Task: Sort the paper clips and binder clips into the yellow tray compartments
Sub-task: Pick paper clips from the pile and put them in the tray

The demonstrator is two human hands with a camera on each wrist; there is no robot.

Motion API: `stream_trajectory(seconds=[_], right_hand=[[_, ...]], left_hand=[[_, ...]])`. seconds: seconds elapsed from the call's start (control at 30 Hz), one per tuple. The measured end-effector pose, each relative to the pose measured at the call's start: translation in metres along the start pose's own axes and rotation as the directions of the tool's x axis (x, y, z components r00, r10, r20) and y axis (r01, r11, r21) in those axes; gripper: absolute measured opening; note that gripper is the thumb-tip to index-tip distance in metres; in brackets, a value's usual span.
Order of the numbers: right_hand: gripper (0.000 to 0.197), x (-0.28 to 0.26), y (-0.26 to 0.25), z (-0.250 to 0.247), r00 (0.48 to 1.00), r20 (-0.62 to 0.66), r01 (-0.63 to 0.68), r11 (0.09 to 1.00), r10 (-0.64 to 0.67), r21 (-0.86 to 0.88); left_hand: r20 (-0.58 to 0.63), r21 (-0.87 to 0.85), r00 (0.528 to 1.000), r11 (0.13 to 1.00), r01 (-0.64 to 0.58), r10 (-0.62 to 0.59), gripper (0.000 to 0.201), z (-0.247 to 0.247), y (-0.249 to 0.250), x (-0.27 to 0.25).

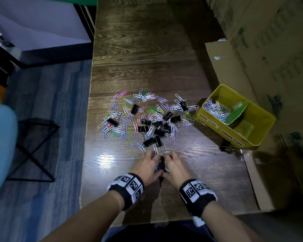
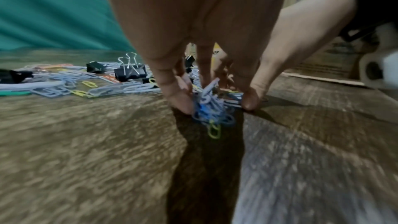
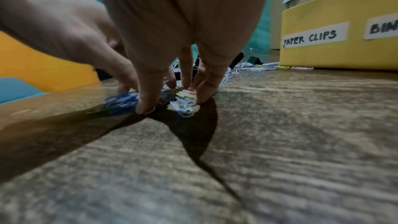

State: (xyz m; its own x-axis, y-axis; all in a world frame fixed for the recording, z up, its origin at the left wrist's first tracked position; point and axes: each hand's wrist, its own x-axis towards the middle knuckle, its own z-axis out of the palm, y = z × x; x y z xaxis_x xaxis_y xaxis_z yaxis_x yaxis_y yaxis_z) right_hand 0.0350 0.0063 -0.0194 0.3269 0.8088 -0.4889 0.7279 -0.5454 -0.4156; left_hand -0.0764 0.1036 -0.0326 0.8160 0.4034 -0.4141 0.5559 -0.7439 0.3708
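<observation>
**Near worktop edge: both hands on one clip bunch**

Left hand (image 1: 146,165) and right hand (image 1: 175,167), fingers curled, gather a small bunch of paper clips (image 2: 212,108) on the worktop (image 1: 147,49). Binder clips (image 1: 156,126) lie mixed in the spread beyond. Yellow tray (image 1: 262,117) at right, its left compartment holding paper clips.

Both palms hide most of the small bunch of paper clips (image 2: 212,108) gathered between them on the table; the yellow tray (image 3: 344,52) is cropped, its second label (image 3: 382,28) reading only "BIN".
</observation>
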Motion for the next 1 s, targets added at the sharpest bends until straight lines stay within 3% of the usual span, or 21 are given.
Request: stream_trajectory(seconds=[0.13, 0.23, 0.33, 0.43, 0.53, 0.7, 0.77, 0.87, 1.0], right_hand=[[0.077, -0.002, 0.006, -0.007, 0.999, -0.044, -0.006, 1.000, 0.007, 0.027], [0.087, -0.001, 0.005, -0.007, 1.000, -0.002, 0.006, 0.999, -0.006, -0.032], [0.070, 0.005, 0.002, -0.004, 0.997, 0.038, 0.069, 0.996, -0.067, -0.051], [0.046, 0.006, 0.002, -0.001, 0.993, 0.067, 0.102, 0.993, -0.097, -0.061], [0.025, 0.004, 0.004, -0.003, 0.993, 0.078, 0.098, 0.993, -0.093, -0.061], [0.023, 0.011, 0.017, -0.010, 0.992, 0.112, 0.046, 0.990, -0.062, 0.136], [0.022, 0.012, 0.023, -0.017, 0.997, 0.066, 0.032, 0.982, -0.045, 0.184], [0.027, 0.010, 0.033, -0.028, 0.998, -0.020, -0.052, 0.928, 0.063, 0.369], [0.014, 0.005, 0.048, -0.046, 0.979, -0.074, -0.087, 0.721, 0.188, 0.687]], left_hand=[[-0.033, -0.029, 0.999, 1.000, -0.003, 0.002, 0.063, -0.011, -0.012, 0.001], [0.084, 0.107, 0.996, 0.993, -0.047, 0.038, 0.077, -0.013, -0.017, 0.000], [0.139, 0.175, 0.987, 0.979, -0.103, 0.079, 0.063, -0.010, -0.010, 0.001], [0.100, 0.069, 0.989, 0.991, -0.117, 0.110, 0.040, -0.008, -0.005, 0.001], [0.056, -0.023, 0.993, 0.994, -0.107, 0.108, 0.035, -0.007, -0.004, 0.000], [-0.001, -0.268, 1.000, 0.964, 0.008, -0.009, 0.023, -0.017, -0.009, 0.005], [0.004, -0.427, 0.994, 0.899, 0.102, -0.111, 0.017, -0.022, -0.013, 0.009], [0.151, -0.655, 0.965, 0.709, 0.261, -0.216, 0.017, -0.031, -0.019, 0.013], [0.243, -0.839, 0.947, 0.445, 0.313, -0.209, 0.021, -0.056, -0.021, 0.019]])
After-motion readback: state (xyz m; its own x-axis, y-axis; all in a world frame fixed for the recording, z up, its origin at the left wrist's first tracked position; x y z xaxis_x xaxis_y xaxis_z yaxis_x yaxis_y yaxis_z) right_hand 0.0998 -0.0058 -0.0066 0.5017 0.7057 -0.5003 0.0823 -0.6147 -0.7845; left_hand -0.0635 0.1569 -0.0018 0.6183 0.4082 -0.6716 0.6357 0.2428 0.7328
